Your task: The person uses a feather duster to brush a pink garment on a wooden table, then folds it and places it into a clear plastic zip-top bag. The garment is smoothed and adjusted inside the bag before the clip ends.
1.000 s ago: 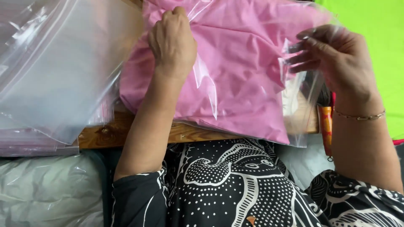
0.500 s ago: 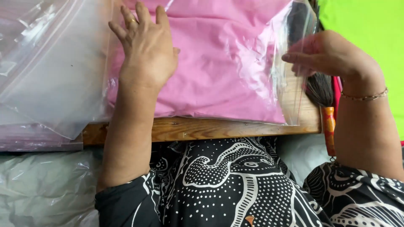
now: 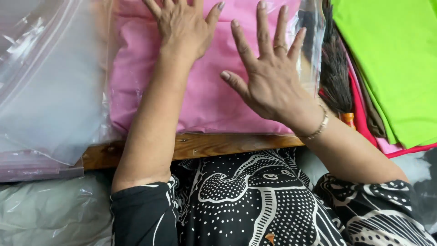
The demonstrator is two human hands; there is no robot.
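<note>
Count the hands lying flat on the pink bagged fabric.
2. The left hand presses the pink fabric in its clear bag near the top edge; the right hand lies spread beside it, toward the bag's right side. No other hands show.

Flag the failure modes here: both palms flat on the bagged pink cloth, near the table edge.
1. The pink cloth in its clear bag lies close to the wooden table edge; a push toward the body by the left hand or right hand could slide it off.
2. The slick bag film may slip or wrinkle under flat palms.
3. The brush lies against the bag's right side and could get knocked.
</note>
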